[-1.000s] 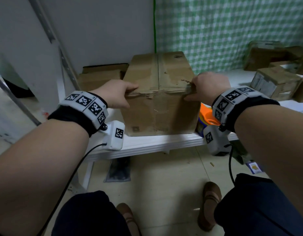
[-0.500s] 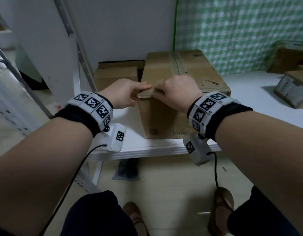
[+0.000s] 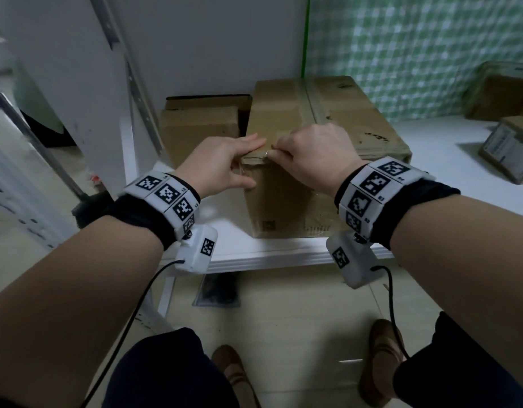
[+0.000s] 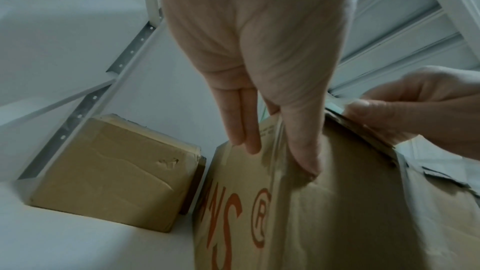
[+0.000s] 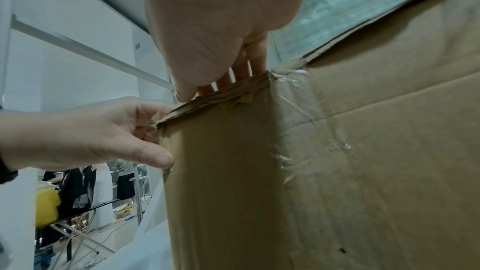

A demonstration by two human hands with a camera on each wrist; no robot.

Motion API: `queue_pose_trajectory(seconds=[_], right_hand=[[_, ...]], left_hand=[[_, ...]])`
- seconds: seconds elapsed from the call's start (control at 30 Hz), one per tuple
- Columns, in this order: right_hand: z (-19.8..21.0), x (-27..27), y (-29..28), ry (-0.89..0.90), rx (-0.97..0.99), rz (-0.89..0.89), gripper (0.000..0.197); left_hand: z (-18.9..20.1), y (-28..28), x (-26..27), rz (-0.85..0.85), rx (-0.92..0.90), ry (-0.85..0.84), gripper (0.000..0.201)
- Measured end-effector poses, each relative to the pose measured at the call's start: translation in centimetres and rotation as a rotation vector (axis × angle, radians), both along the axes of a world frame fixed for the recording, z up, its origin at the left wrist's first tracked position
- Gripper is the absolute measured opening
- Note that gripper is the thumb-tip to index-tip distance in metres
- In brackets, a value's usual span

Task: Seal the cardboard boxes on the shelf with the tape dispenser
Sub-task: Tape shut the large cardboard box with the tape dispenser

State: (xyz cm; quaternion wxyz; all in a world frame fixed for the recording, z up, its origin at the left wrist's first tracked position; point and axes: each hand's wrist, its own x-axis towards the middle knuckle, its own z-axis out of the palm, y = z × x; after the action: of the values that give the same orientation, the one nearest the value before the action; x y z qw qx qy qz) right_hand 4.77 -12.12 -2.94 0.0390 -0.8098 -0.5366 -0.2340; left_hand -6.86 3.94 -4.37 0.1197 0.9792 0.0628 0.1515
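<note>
A large worn cardboard box (image 3: 328, 119) stands on the white shelf (image 3: 284, 254), with tape along its top seam. My left hand (image 3: 242, 160) is at its near left top corner, fingers straight on the top and thumb on the front face. The left wrist view shows this left hand (image 4: 278, 155) with straight fingers and thumb pressed against the box (image 4: 337, 213). My right hand (image 3: 284, 150) pinches the frayed top edge beside it. In the right wrist view, thumb and fingers of that right hand (image 5: 205, 87) nip the torn rim of the box (image 5: 363, 151). No tape dispenser is visible.
A smaller taped box (image 3: 201, 125) sits behind and to the left, against the shelf upright (image 3: 136, 83). More boxes (image 3: 507, 148) lie at the far right of the shelf. A green checked cloth (image 3: 416, 54) hangs behind. My shoes (image 3: 381, 357) are on the floor below.
My right hand has slid left along the box's near top edge, from the right corner to beside my left hand. The orange object beside the box has left the view.
</note>
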Motion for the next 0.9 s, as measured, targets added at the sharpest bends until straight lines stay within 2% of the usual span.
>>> queue_pose_trajectory(seconds=[0.2, 0.4, 0.5, 0.63, 0.73, 0.9], right_hand=[[-0.4, 0.1, 0.0, 0.021, 0.016, -0.001, 0.052], [-0.5, -0.1, -0.2, 0.041, 0.014, -0.017, 0.055], [-0.4, -0.3, -0.4, 0.041, 0.002, -0.017, 0.056], [-0.4, -0.3, -0.5, 0.038, -0.011, -0.023, 0.054], [-0.5, -0.3, -0.6, 0.039, -0.015, -0.023, 0.054], [-0.7, -0.3, -0.4, 0.046, -0.004, -0.019, 0.055]], left_hand=[[-0.8, 0.2, 0.3, -0.004, 0.069, -0.072, 0.056], [-1.2, 0.3, 0.0, -0.009, 0.204, -0.073, 0.050], [-1.5, 0.0, -0.2, 0.005, 0.313, -0.142, 0.046], [-1.9, -0.2, -0.2, -0.014, 0.332, -0.203, 0.050], [-2.1, -0.2, -0.2, 0.000, 0.294, -0.173, 0.053], [-1.2, -0.5, -0.6, 0.015, 0.333, -0.089, 0.052]])
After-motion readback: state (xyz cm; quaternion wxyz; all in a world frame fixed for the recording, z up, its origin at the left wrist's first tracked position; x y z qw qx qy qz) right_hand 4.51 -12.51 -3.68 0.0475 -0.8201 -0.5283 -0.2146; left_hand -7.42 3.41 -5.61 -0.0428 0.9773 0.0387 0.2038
